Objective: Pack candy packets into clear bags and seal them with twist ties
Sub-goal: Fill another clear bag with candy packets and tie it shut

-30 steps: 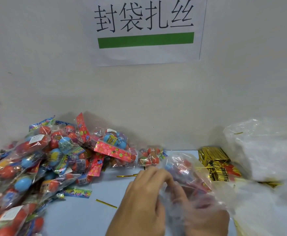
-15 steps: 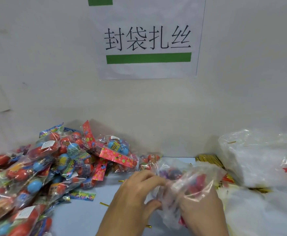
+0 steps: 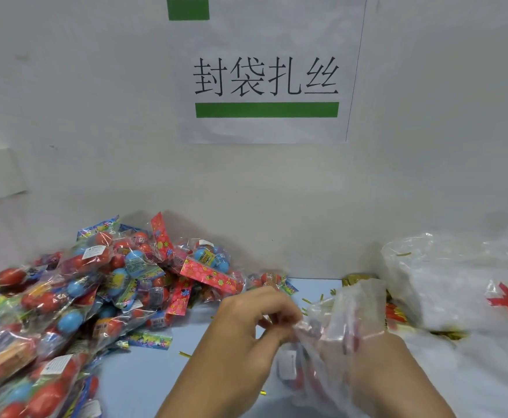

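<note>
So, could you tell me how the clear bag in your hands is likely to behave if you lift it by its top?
The clear bag looks thin and crumpled where the left hand and right hand hold it, so it is probably floppy. The glossy film may be slippery. The red candy inside would likely sag to the bottom.

Clear bag now lifted upright between the hands, its mouth raised; left hand pinching its edge; right hand shifted behind.

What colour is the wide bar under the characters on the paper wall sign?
Green, a solid green bar on the white paper wall sign; clearest in the head view.
</note>
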Motion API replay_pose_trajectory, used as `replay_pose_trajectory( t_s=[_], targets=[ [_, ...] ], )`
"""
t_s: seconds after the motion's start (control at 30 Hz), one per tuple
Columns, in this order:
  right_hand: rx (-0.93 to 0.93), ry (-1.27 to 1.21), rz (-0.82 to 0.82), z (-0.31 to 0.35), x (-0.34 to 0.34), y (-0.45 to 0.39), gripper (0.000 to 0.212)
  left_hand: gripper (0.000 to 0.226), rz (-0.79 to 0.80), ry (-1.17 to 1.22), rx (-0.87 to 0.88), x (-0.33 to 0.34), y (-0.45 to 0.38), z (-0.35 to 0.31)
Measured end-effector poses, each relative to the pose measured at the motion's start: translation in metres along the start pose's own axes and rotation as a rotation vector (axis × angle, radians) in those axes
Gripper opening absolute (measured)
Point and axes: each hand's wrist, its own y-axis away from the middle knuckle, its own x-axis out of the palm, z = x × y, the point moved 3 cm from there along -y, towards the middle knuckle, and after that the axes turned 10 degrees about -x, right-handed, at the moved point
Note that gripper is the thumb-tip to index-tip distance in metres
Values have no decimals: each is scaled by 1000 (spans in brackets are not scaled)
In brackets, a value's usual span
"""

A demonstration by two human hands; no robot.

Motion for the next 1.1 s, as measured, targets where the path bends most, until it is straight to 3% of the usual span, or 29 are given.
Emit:
replay_pose_trajectory(
  t_s=[0.17,0.3,0.47,0.6,0.7,0.73,0.83,0.9,0.97,1.03,1.1],
  targets=[
    [-89,-136,33,16,-14,-7,32,5,-134,103,-67,-9,0,2],
    [-164,-230,-43,32,-27,-2,52,12,-130,267,-110,-13,2,5],
    [-221,-121,-45,39,-27,1,39,16,-176,202,-68,-10,4,2],
    [-298,57,-103,45,-28,1,77,17,-265,172,-98,-7,2,7],
    [-358,58,-256,37,-31,-1,81,18,-347,150,-140,-8,1,14],
    [-370,28,-330,34,-32,-1,72,16,-360,149,-161,-9,1,15],
    [-353,-58,-549,34,-39,0,16,13,-386,153,-191,-11,2,18],
    [-304,-106,-586,29,-41,-2,17,12,-383,155,-197,-12,2,18],
    [-153,-101,-486,17,-40,-5,15,11,-376,165,-193,-13,2,17],
    [22,-68,-288,7,-32,-9,28,11,-365,192,-201,-13,3,16],
    [156,-253,-128,2,-22,-10,41,12,-362,240,-212,-13,3,15]
  ],
)
